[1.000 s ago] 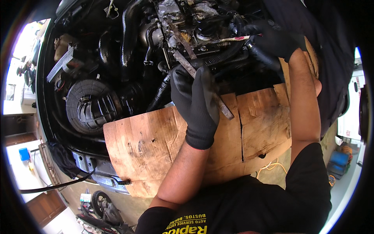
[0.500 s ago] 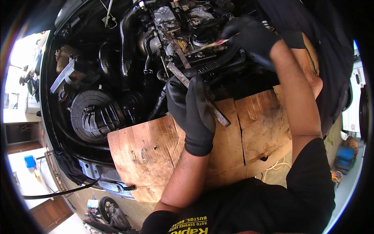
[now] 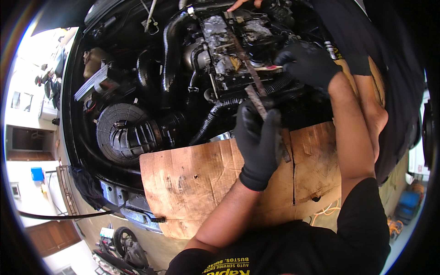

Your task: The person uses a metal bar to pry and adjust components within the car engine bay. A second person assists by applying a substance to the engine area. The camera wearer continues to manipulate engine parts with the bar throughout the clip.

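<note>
One bar [image 3: 255, 101], clamped in left hand [image 3: 255, 145], slants up-left (right hand [image 3: 310, 65] grips stick [image 3: 270, 68]).

This looks like a vehicle repair workshop or garage: a car's front end stands opened up, with a grimy, exposed engine [image 3: 215, 27], ribbed black hoses and a round black air-filter housing [image 3: 114, 133] in plain view. Stained, creased cardboard [image 3: 183, 178] lies over the front edge of the engine bay, and another person's bare hand [image 3: 243, 3] reaches in at its far side. A motorcycle [image 3: 126, 247] stands on the bare floor [image 3: 88, 225] nearby, and an orange cable [image 3: 326, 211] shows beyond the cardboard.
</note>
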`<state>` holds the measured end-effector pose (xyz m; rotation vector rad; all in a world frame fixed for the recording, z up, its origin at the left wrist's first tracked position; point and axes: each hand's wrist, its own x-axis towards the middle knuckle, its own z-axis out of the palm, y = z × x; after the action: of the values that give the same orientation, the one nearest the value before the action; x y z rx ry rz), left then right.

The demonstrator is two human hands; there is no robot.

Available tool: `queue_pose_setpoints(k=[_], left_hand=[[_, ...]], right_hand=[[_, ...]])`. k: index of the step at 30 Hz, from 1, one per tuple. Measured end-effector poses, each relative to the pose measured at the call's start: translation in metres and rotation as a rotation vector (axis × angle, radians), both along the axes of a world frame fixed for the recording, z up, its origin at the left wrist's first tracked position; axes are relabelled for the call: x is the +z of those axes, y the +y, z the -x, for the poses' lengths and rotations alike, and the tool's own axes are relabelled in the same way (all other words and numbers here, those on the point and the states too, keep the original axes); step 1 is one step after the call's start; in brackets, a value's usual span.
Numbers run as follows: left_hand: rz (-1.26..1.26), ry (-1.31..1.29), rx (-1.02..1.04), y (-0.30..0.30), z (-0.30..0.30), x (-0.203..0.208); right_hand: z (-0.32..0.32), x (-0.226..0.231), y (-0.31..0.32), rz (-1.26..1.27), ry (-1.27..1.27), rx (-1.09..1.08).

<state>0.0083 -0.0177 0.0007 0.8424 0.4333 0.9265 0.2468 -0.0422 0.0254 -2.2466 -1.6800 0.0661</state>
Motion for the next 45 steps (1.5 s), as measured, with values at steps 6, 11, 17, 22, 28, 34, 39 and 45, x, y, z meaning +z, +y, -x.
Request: queue_pose_setpoints(k=[6,11,17,22,28,34,39,45], left_hand=[[-0.098,0.083,-0.039,0.0,-0.003,-0.011],[-0.127,0.028,0.0,0.003,-0.002,-0.006],[-0.195,0.069,-0.023,0.003,-0.001,-0.003],[-0.264,0.077,0.066,0.006,-0.002,-0.005],[-0.204,0.079,0.034,0.006,0.0,-0.002],[-0.207,0.064,0.021,0.005,0.0,-0.001],[-0.132,0.022,-0.001,0.003,-0.003,-0.002],[-0.14,0.029,0.001,0.006,-0.002,-0.003]], right_hand=[[0.023,-0.009,-0.009,-0.047,-0.128,-0.011],[0.049,-0.008,-0.014,-0.009,-0.043,-0.068],[0.069,-0.008,0.001,0.015,-0.094,-0.04],[0.059,0.013,-0.007,0.106,-0.039,-0.029],[0.05,0.004,-0.004,0.096,-0.015,-0.057],[0.027,0.014,0.001,-0.138,-0.224,0.15],[-0.008,0.003,0.016,-0.173,-0.227,0.165],[0.003,-0.007,0.012,-0.227,-0.263,0.119]])
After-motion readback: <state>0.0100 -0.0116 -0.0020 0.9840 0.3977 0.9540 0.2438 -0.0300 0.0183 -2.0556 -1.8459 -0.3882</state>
